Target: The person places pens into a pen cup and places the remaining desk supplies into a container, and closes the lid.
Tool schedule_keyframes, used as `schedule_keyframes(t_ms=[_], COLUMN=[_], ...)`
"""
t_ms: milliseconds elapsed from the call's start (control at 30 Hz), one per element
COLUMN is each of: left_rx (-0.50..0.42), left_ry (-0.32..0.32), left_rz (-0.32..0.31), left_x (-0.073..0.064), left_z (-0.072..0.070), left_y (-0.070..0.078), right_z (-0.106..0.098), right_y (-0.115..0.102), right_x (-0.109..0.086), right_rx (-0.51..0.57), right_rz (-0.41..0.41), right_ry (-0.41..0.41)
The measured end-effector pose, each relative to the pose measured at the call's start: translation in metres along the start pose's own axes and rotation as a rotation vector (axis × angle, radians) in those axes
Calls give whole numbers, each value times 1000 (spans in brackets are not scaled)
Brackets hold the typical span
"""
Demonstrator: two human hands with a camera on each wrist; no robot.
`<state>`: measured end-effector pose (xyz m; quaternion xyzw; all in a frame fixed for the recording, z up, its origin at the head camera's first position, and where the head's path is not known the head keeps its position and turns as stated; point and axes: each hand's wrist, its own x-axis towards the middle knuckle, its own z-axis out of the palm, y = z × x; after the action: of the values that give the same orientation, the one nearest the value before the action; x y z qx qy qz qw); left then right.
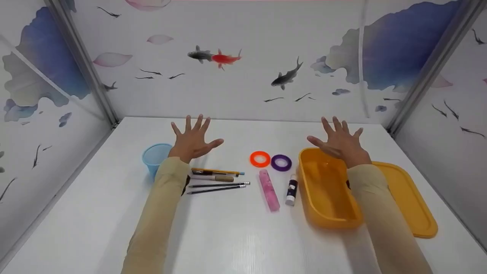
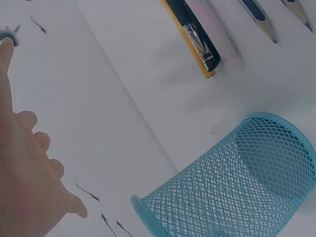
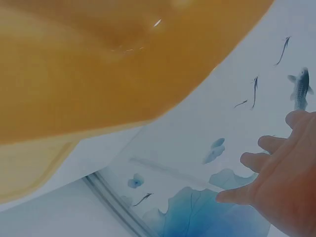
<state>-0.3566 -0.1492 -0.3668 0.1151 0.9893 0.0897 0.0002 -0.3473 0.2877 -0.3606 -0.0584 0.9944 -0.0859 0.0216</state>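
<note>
My left hand (image 1: 192, 142) is raised with its fingers spread, holding nothing. It hovers beside a light blue mesh pen cup (image 1: 154, 158), whose open mesh shows in the left wrist view. My right hand (image 1: 342, 144), fingers also spread and bare of any object, hangs over the far end of a yellow plastic box (image 1: 323, 186). Partly behind the right forearm lies the box's yellow lid (image 1: 414, 201). Between the arms are a yellow pencil (image 1: 205, 169), a capped marker (image 1: 224, 178), two dark pencils (image 1: 220, 188), a pink stick-shaped item (image 1: 269, 190) and a glue stick (image 1: 291, 192).
An orange ring (image 1: 260, 152) and a purple ring (image 1: 281, 156), like tape rolls, lie side by side near the middle. White panels (image 1: 243, 26) with painted fish and leaves enclose the white table (image 1: 236, 243) at the back and sides.
</note>
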Motion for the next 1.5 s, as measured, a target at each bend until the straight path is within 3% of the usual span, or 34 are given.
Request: schedule_keyframes(t_ms=[533,867,1033,1167,1300,1500], left_rx=[-31,-73,-167,-263,-344,-466], left_ry=[16,61,67,106,159,237], left_rz=[70,64,55,44,24,-51], left_x=[-30,-52,-61,-69,-77,-90], left_z=[-24,-30,-32,-32,-25,-9], left_y=[-31,-46,-55,-66,-78,-94], right_z=[-11,-13,-6,4,14,27], right_y=[-36,-68,-87,-103,-119,-138], right_x=[-14,-28,-35,-40,-47,-51], right_rx=[148,305,434,568,657,696], right_rz=[-115,-135,-143,-164,-168,-170], right_ry=[0,50,47,72,65,32])
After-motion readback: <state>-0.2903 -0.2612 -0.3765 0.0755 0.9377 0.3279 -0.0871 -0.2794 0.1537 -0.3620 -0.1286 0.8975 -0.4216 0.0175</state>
